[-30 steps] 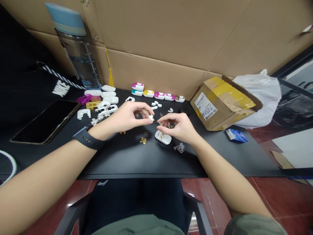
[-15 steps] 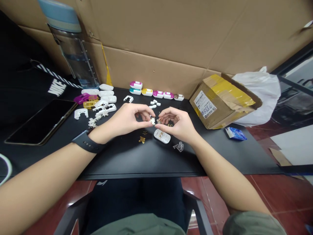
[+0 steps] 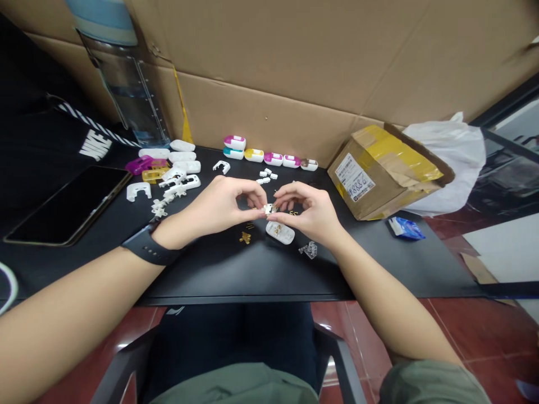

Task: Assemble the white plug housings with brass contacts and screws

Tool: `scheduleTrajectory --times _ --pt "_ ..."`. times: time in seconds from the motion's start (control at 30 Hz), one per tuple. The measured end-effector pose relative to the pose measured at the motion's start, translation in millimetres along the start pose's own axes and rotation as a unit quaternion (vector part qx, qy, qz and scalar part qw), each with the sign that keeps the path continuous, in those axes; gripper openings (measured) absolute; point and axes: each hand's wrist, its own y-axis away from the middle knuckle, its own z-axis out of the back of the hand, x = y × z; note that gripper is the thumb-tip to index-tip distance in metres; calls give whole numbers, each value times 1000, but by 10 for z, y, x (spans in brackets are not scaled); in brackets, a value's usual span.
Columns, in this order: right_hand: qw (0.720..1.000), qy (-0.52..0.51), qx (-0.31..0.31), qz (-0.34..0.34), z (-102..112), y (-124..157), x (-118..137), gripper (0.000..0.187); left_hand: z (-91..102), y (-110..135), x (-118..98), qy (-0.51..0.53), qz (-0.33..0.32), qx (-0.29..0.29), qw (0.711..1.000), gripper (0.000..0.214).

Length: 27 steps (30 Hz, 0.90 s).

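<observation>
My left hand [image 3: 223, 205] and my right hand [image 3: 309, 212] meet above the black table [image 3: 219, 269], fingertips together. Between them is a small white plastic piece [image 3: 268, 209]; the left thumb and forefinger pinch it and the right fingers touch it from the other side. Just below lies a white oval shell half [image 3: 280, 232] with brass parts inside. Loose brass contacts [image 3: 245, 237] lie left of it and a small clear plastic part [image 3: 309, 249] to its right. A black watch is on my left wrist.
White, magenta and yellow plastic shells [image 3: 168, 174] are heaped at left; a row of assembled coloured pieces [image 3: 269, 159] lines the cardboard wall. A taped cardboard box [image 3: 385, 171], white bag [image 3: 450, 160], blue packet [image 3: 404, 228], dark tablet [image 3: 69, 205] and water bottle [image 3: 122, 73] surround the work area.
My hands have closed together: the right fingers rose from near the shell half to meet the white piece pinched in my left hand. The view has shifted slightly.
</observation>
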Motion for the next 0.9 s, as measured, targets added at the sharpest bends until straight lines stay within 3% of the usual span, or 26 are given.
scheduleTrajectory --times 0.9 --pt "988 118 44 91 37 46 96 36 -30 24 -40 -45 -30 13 998 7"
